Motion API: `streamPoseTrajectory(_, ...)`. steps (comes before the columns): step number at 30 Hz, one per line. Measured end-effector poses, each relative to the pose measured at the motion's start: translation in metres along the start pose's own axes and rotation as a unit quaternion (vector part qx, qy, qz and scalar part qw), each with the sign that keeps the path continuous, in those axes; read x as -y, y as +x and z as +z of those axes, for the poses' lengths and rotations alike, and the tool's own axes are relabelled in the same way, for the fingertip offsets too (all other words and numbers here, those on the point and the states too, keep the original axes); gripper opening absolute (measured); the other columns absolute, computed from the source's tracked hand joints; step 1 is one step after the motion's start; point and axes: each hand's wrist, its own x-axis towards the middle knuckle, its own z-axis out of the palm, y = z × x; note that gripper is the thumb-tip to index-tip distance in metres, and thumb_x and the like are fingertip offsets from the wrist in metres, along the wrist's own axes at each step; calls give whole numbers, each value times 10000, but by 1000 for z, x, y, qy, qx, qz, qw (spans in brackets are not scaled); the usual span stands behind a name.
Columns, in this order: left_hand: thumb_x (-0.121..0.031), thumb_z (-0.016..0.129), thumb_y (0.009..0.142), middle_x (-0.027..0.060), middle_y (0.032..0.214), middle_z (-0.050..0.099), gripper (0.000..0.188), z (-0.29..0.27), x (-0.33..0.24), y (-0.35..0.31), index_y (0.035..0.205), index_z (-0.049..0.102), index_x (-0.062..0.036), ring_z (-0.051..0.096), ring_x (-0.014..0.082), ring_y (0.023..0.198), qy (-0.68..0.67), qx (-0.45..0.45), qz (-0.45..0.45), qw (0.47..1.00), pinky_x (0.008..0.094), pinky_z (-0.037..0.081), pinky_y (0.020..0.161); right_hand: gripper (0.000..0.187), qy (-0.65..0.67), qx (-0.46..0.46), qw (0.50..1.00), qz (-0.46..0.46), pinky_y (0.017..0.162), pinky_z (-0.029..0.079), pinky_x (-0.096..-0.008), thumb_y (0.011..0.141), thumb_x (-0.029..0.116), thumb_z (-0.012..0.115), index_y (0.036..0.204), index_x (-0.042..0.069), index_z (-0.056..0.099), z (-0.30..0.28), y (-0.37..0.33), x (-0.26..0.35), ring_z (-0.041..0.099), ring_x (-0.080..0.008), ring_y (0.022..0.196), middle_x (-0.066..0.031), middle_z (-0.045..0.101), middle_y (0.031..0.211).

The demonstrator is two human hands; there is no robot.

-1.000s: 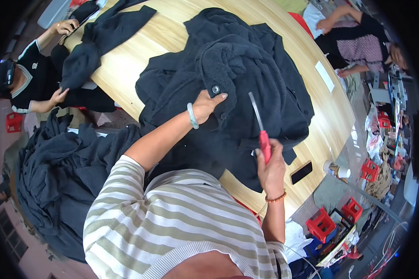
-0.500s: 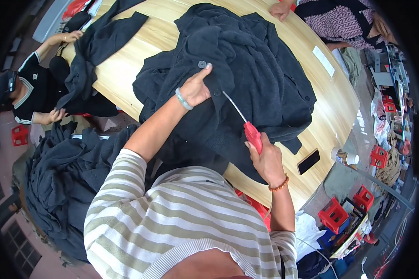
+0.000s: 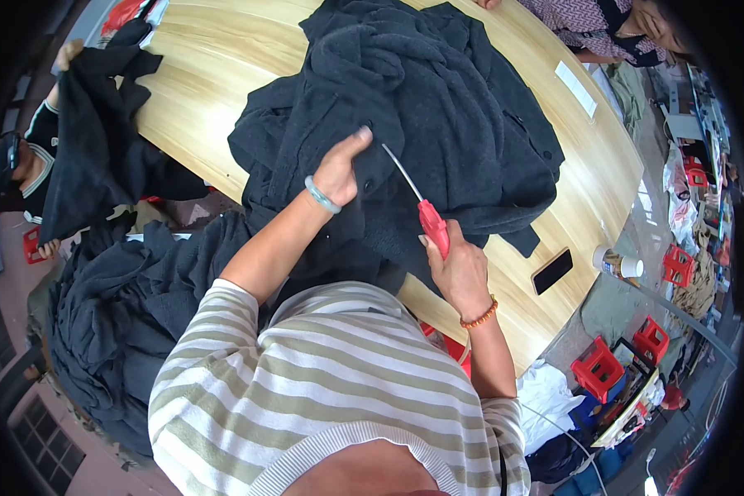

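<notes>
Centrally, a dark buttoned garment (image 3: 463, 140) is spread in loose folds on the wooden table (image 3: 591, 211). Over its front edge, where a dark button (image 3: 369, 185) can be seen, the left hand (image 3: 343, 169) is placed, with the thumb stretched out; whether cloth is pinched under its fingers cannot be told. By the right hand (image 3: 461, 269), a red-handled tool (image 3: 432, 225) is held, the fingers being closed around the handle. Its slender metal shaft is pointed toward the left thumb; whether the garment is touched by the tip cannot be made out. To the right of the garment, a smartphone (image 3: 552, 271) is laid on the table, and near the table's edge a cup (image 3: 616, 263) is seen. At the left, a heap of dark cloth (image 3: 140, 322) is piled beside the table, and beyond it a dark piece of fabric (image 3: 95, 149) is held up by a co-worker (image 3: 45, 175).
</notes>
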Motion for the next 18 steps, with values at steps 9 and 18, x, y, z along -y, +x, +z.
streamPoseTrajectory(9,-240,602,927,98,1255,594,377,-11,-1,-4,1249,552,-51,539,262,1188,-71,-25,-22,997,430,386,1056,313,-24,113,992,-42,579,489,-467,895,294,615,1013,20,522,-1,-37,-21,632,-401,650,-224,618,674)
streamPoseTrajectory(18,-256,573,941,110,1312,562,407,-1,-16,10,1285,528,-44,512,280,1234,-69,24,-16,997,440,364,1078,315,-8,117,991,-57,595,484,-475,892,298,614,1030,28,526,-8,-30,-24,629,-404,669,-223,620,687)
